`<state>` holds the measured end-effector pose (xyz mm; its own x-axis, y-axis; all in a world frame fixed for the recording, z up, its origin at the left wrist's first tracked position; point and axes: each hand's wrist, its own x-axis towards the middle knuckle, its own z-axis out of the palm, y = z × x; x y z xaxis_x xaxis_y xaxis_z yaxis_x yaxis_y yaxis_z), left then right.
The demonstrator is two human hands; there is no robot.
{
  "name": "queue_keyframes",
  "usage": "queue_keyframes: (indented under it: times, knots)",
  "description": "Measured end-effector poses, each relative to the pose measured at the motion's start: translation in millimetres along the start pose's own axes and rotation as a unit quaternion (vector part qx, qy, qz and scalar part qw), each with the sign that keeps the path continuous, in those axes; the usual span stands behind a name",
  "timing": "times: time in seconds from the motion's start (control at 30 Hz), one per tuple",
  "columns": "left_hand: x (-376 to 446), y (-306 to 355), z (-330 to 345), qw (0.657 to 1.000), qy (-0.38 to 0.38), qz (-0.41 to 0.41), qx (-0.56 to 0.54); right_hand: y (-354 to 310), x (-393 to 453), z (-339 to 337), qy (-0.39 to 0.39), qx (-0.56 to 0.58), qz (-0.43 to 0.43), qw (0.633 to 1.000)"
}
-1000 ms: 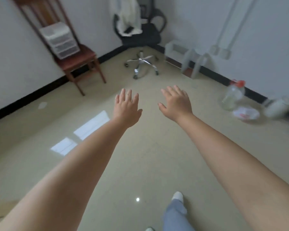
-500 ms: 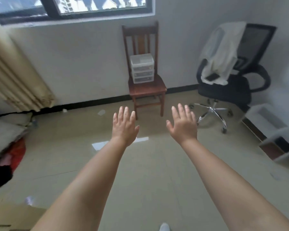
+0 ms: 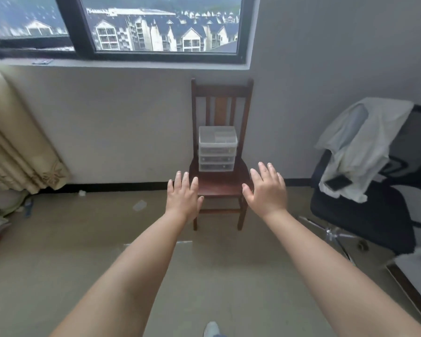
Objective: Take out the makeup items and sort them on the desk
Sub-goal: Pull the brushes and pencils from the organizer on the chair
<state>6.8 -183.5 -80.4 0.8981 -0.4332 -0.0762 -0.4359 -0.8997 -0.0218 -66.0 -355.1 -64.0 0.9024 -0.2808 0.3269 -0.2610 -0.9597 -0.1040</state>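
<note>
I have both arms stretched out ahead of me, palms down. My left hand has its grip fully spread, fingers straight, holding nothing. My right hand is the same, fingers fanned and empty. Neither touches anything.

Between and beyond the two hands stands a dark wooden chair against the wall under the window. A small clear plastic drawer unit sits at the back of its seat, close to the backrest; it has an open top tray and three drawers stacked below. I cannot tell what is inside the drawers.

Near the right edge of the floor is a black office chair with a pale garment draped over it. A beige curtain hangs at the left.
</note>
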Motion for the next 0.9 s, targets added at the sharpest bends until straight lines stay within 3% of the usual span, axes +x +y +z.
queue_keyframes:
  times: [0.13, 0.3, 0.57, 0.67, 0.8, 0.9]
  knots:
    - [100, 3, -15, 1.0, 0.009, 0.0, -0.01, 26, 97, 32, 0.027, 0.046, 0.024, 0.998]
    - [204, 1, -22, 1.0, 0.007, -0.006, -0.004, 55, 184, 75, 0.002, 0.077, 0.057, 0.995]
    - [372, -7, 19, 0.998, -0.049, -0.04, 0.021, 104, 327, 188, -0.101, 0.082, 0.083, 0.988]
    - [436, -6, 25, 0.996, -0.069, -0.046, 0.02, 115, 381, 224, -0.115, 0.09, 0.041, 0.988]
    - [497, -3, 39, 0.996, -0.089, -0.015, 0.0, 117, 431, 263, -0.185, 0.058, 0.009, 0.981]
    - [532, -8, 61, 0.993, -0.112, 0.019, -0.011, 109, 458, 293, -0.26, 0.081, 0.034, 0.962]
